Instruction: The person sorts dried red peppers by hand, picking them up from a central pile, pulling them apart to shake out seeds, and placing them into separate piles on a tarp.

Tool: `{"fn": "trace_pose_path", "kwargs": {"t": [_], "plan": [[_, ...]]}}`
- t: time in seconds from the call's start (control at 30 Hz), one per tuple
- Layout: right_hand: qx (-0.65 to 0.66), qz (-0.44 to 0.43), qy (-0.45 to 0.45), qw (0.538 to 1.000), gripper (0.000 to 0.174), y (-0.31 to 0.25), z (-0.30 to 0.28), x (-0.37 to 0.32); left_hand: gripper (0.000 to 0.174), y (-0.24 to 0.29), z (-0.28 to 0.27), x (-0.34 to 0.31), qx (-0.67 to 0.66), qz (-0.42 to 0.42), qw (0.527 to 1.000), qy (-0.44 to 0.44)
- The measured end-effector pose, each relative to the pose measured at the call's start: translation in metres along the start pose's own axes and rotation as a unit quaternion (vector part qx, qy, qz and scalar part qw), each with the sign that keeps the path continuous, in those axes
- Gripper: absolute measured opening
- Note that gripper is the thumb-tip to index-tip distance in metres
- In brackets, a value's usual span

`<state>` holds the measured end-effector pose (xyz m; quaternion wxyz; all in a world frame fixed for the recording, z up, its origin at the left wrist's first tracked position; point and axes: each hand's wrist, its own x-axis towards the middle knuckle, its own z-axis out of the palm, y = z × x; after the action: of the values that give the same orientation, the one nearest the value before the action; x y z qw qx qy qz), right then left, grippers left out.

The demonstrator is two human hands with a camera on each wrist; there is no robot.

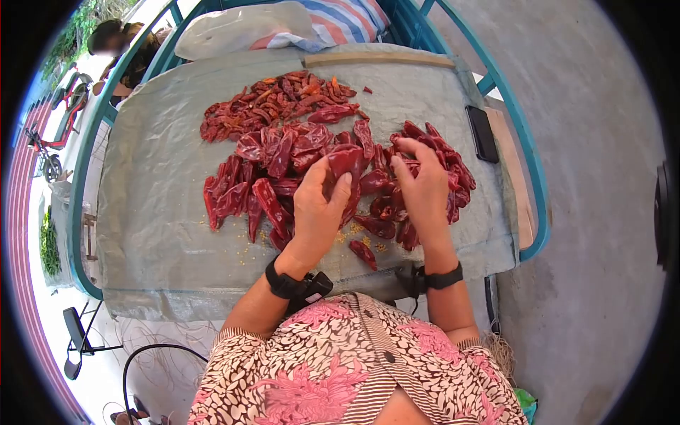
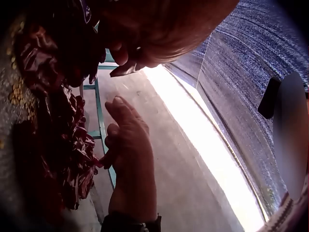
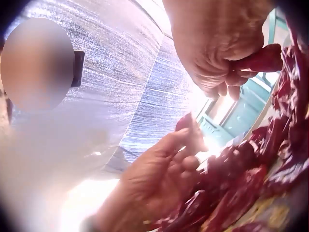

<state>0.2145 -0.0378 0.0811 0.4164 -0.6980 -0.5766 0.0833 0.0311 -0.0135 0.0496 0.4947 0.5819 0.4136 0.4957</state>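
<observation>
My left hand (image 1: 316, 209) pinches a large, wrinkled dark-red dried chili pepper (image 1: 345, 160) between thumb and fingers, above the middle of the heap. In the right wrist view that chili's tip (image 3: 185, 123) rises past the fingertips. My right hand (image 1: 426, 185) is over the right-hand pile of dried chilies (image 1: 459, 177), thumb and index finger apart. Under its curled fingers a red chili (image 3: 260, 60) shows in the right wrist view. Between and left of the hands lie large dried chilies (image 1: 273, 202). One chili (image 1: 363, 254) sits alone near the front.
Smaller, brighter dried chilies (image 1: 273, 103) form a heap at the back. Loose yellow seeds (image 1: 347, 232) dot the grey-green woven sheet (image 1: 156, 191). A blue-green metal rail (image 1: 530, 177) borders it, with a black phone (image 1: 482, 134) near the right side. Behind lies a striped bag (image 1: 347, 21).
</observation>
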Motion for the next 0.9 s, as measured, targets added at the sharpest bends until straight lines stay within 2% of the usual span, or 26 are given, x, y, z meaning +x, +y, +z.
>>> {"fn": "trace_pose_path", "kwargs": {"t": [0.07,0.1,0.2,0.3,0.4,0.43,0.6,0.7,0.8,0.9], "plan": [[-0.143,-0.011,-0.006,0.99,0.047,0.016,-0.003,0.015,0.039,-0.009,0.0,0.003,0.053,0.054,0.996,0.037],[-0.186,0.012,-0.05,0.981,0.06,0.025,-0.001,0.021,0.047,0.001,-0.002,0.002,0.097,0.047,0.994,0.026],[-0.235,0.004,-0.093,0.968,0.067,0.036,0.012,0.034,0.048,-0.001,0.004,0.001,0.03,0.074,0.996,0.042],[-0.29,0.065,-0.191,0.936,0.075,0.031,0.021,0.042,0.047,-0.003,0.004,0.001,0.048,0.103,0.993,0.036],[-0.308,0.099,-0.224,0.919,0.078,0.025,0.021,0.05,0.045,-0.009,0.001,0.0,0.068,0.095,0.993,-0.019],[-0.293,0.093,-0.22,0.926,0.077,0.03,0.023,0.051,0.039,-0.008,0.002,0.0,0.058,0.084,0.995,-0.018],[-0.236,0.051,-0.163,0.957,0.069,0.044,0.027,0.044,0.034,-0.009,0.004,0.0,0.063,0.098,0.993,-0.018],[-0.21,0.038,-0.169,0.962,0.061,0.048,0.027,0.045,0.033,-0.008,0.006,-0.002,0.062,0.102,0.993,-0.021],[-0.166,0.042,-0.113,0.979,0.051,0.039,0.023,0.042,0.032,-0.007,0.004,-0.002,0.058,0.108,0.992,-0.029],[-0.123,0.035,-0.053,0.99,0.048,0.014,0.008,0.038,0.035,-0.006,0.004,-0.002,0.054,0.113,0.992,-0.029]]}}
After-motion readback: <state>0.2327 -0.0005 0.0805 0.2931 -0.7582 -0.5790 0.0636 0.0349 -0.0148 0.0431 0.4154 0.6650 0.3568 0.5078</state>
